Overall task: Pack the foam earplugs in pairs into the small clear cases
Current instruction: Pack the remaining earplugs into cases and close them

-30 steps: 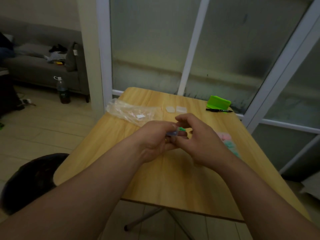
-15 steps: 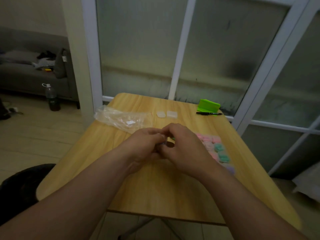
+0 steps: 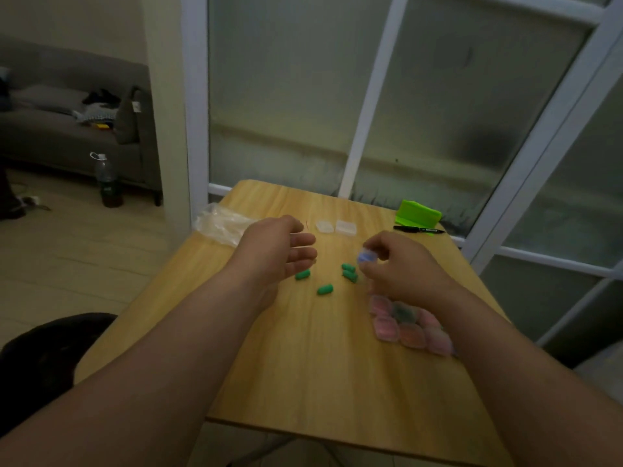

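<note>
Several green foam earplugs (image 3: 324,289) lie loose on the wooden table (image 3: 303,365) between my hands. My right hand (image 3: 394,267) pinches a small clear case (image 3: 366,256) with something bluish inside, held just above the table. My left hand (image 3: 281,251) hovers over the table with fingers straight and relaxed, holding nothing, beside one green earplug (image 3: 302,274). Two empty clear cases (image 3: 335,226) sit farther back. A cluster of filled cases (image 3: 408,323), mostly pink, one green, lies under my right wrist.
A crumpled clear plastic bag (image 3: 220,222) lies at the table's back left. A bright green box (image 3: 418,212) and a black marker (image 3: 418,229) sit at the back right. Glass doors stand behind the table; a dark stool (image 3: 43,352) is at the left.
My hands, joined over one case before, have parted. The left hand let go and opened; the right keeps the case. Green earplugs now show on the table.
</note>
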Tool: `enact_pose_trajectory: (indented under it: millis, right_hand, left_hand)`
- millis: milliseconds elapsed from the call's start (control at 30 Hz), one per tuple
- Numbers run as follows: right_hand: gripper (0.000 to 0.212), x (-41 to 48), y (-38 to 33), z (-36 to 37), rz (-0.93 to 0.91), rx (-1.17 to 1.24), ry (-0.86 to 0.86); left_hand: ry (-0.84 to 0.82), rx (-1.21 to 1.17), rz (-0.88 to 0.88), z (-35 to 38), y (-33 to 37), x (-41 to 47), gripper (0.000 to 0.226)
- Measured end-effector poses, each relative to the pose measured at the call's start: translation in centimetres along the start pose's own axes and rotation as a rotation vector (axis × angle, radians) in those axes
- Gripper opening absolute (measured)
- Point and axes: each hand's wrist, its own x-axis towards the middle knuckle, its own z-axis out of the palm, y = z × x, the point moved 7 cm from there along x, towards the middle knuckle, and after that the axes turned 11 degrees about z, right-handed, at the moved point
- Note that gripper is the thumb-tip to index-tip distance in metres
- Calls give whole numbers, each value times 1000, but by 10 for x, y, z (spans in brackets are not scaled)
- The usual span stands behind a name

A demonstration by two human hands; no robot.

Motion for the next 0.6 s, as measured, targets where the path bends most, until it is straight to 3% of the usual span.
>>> enact_pose_trajectory:
  millis: [200,600]
  right_hand:
    - [38,35,-26,32,-69,-69,-94]
    - [40,71,9,31,11,-155,-117]
  left_hand:
    - [23,-2,-5,-2,-2,2,16]
    - [7,-9,7,-1,-1,7,21]
